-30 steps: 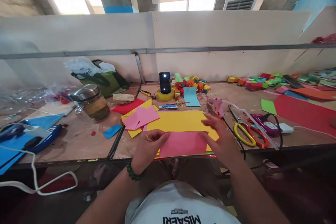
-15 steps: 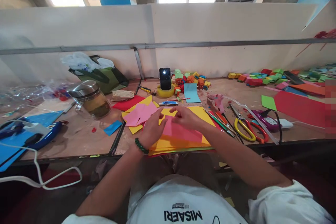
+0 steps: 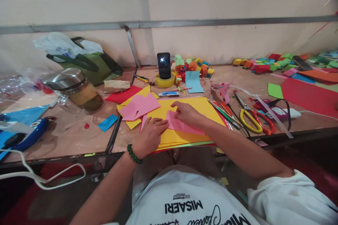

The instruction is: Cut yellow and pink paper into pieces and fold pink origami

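A sheet of pink paper (image 3: 185, 127) lies over a stack of yellow paper (image 3: 174, 142) at the table's front edge. My right hand (image 3: 188, 115) grips the pink sheet near its upper left part, index finger arched above the thumb, and the paper lifts slightly there. Palm down, my left hand (image 3: 151, 134) rests on the stack at the sheet's left side, fingers stretched out and fingertips by its edge. A cut pink piece (image 3: 141, 106) with a small slit lies behind my left hand, on other yellow paper.
Scissors (image 3: 249, 114), a pink glue gun (image 3: 224, 91) and pens (image 3: 224, 112) lie on the right. A phone (image 3: 164, 65) stands in a yellow tape roll (image 3: 165, 81) before coloured paper cubes (image 3: 194, 66). On the left stand a glass jar (image 3: 86, 96) and a green bag (image 3: 97, 66).
My left hand has come down flat onto the paper from a raised pose. My right hand has closed on the pink sheet. The view has tilted downward.
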`<state>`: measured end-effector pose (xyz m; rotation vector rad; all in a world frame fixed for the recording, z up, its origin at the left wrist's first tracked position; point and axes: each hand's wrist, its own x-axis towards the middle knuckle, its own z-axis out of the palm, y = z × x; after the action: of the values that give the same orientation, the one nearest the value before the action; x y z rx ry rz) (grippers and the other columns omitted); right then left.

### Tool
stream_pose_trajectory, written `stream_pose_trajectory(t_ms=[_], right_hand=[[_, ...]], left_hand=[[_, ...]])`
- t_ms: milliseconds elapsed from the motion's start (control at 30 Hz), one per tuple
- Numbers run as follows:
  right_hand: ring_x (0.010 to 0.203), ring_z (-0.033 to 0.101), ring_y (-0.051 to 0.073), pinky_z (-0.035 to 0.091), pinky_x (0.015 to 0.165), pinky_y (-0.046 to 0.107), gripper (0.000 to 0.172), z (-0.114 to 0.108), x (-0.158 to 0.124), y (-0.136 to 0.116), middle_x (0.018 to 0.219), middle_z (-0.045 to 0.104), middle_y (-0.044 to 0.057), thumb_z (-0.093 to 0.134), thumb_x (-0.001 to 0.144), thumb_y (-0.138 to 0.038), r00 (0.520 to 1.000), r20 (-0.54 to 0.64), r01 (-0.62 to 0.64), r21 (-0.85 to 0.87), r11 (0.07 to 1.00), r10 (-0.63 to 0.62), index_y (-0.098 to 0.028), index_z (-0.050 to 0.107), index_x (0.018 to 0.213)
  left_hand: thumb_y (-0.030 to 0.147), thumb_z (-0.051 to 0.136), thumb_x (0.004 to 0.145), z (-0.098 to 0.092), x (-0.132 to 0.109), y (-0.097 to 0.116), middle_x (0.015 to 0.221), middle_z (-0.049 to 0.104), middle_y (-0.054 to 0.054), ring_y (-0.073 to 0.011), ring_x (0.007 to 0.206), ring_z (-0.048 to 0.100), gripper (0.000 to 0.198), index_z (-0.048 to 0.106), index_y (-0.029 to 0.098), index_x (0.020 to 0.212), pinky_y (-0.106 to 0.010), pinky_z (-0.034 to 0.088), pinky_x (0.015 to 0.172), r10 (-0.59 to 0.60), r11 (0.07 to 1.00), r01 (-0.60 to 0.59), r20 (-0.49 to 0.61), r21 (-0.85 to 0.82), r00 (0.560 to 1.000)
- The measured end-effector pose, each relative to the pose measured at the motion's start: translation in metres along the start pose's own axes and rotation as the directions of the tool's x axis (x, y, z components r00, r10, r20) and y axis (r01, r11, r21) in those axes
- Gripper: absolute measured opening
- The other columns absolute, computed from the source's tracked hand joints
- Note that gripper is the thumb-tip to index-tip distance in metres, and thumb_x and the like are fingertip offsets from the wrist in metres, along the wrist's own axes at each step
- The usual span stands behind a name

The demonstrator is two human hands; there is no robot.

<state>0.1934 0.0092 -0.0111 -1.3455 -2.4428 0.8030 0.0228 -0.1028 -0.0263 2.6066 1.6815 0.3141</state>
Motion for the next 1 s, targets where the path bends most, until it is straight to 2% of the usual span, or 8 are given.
stream_pose_trajectory(t_ms=[100,267,400,500,700,833,900,1000], right_hand=[[0.076,0.060,0.016,0.039,0.063,0.023,0.041,0.001,-0.001,0.002,0.089,0.068,0.005,0.060,0.081,-0.014,1.000,-0.003,0.004,0.003,1.000,-0.004,-0.018,0.055,0.122],[0.073,0.059,0.015,0.039,0.063,0.023,0.042,0.002,-0.003,0.002,0.088,0.068,0.004,0.059,0.082,-0.014,1.000,0.001,0.000,0.016,1.000,0.000,-0.018,0.054,0.123],[0.077,0.060,0.017,0.039,0.065,0.024,0.045,0.003,-0.003,0.001,0.094,0.069,0.006,0.059,0.081,-0.014,1.000,-0.014,0.003,-0.033,0.999,-0.003,-0.019,0.054,0.125],[0.079,0.061,0.018,0.039,0.065,0.024,0.046,0.003,-0.003,0.001,0.096,0.069,0.007,0.059,0.081,-0.014,1.000,-0.012,0.006,-0.066,0.998,-0.006,-0.019,0.053,0.126],[0.080,0.062,0.018,0.041,0.068,0.025,0.046,0.003,-0.005,-0.001,0.093,0.069,0.006,0.056,0.082,-0.013,1.000,-0.006,0.024,-0.073,0.997,-0.024,-0.018,0.052,0.127],[0.086,0.061,0.020,0.043,0.072,0.028,0.049,0.004,-0.007,-0.003,0.097,0.069,0.008,0.054,0.081,-0.010,1.000,-0.013,0.012,-0.104,0.994,-0.013,-0.018,0.051,0.130],[0.098,0.058,0.023,0.043,0.081,0.031,0.049,0.005,-0.008,-0.002,0.108,0.067,0.011,0.054,0.082,-0.009,0.994,-0.057,0.080,-0.173,0.982,-0.091,-0.017,0.052,0.130],[0.108,0.052,0.025,0.040,0.090,0.036,0.032,0.005,-0.014,0.003,0.116,0.064,0.015,0.053,0.086,-0.010,0.933,-0.046,0.319,-0.352,0.880,-0.357,-0.014,0.063,0.115]], left_hand=[[-0.001,0.044,0.080,-0.003,-0.004,0.001,0.127,0.064,-0.009,-0.0275,0.118,0.053,0.045,0.062,0.014,0.119,-0.046,0.042,0.098,0.073,0.991,-0.073,0.006,0.114,0.997],[0.006,0.045,0.087,-0.012,-0.009,0.002,0.113,0.067,-0.012,-0.0254,0.101,0.056,0.029,0.064,0.011,0.108,-0.039,0.047,0.086,0.184,0.961,-0.191,0.052,0.200,0.982],[0.009,0.046,0.088,-0.016,-0.006,-0.003,0.105,0.068,-0.009,-0.0239,0.098,0.054,0.031,0.063,0.016,0.112,-0.038,0.045,0.088,0.169,0.977,-0.174,0.050,0.122,0.984],[0.014,0.044,0.090,-0.019,0.000,-0.001,0.096,0.066,-0.009,-0.0261,0.094,0.054,0.033,0.060,0.018,0.118,-0.043,0.044,0.086,0.167,0.974,-0.183,0.120,0.137,0.979],[0.009,0.043,0.082,-0.020,0.013,0.016,0.096,0.063,-0.015,-0.0269,0.094,0.054,0.027,0.064,0.010,0.100,-0.041,0.045,0.084,0.164,0.972,-0.195,0.214,0.134,0.963],[0.010,0.045,0.077,-0.023,0.018,0.023,0.090,0.061,-0.014,-0.0268,0.085,0.055,0.033,0.064,0.010,0.104,-0.041,0.048,0.076,0.120,0.982,-0.150,0.234,0.118,0.965],[0.010,0.044,0.077,-0.025,0.019,0.024,0.090,0.061,-0.014,-0.0268,0.085,0.055,0.032,0.065,0.010,0.101,-0.042,0.049,0.077,0.124,0.981,-0.156,0.242,0.118,0.962],[0.011,0.044,0.077,-0.028,0.019,0.023,0.093,0.062,-0.014,-0.0267,0.086,0.055,0.030,0.067,0.011,0.097,-0.042,0.049,0.080,0.123,0.984,-0.149,0.246,0.093,0.961]])
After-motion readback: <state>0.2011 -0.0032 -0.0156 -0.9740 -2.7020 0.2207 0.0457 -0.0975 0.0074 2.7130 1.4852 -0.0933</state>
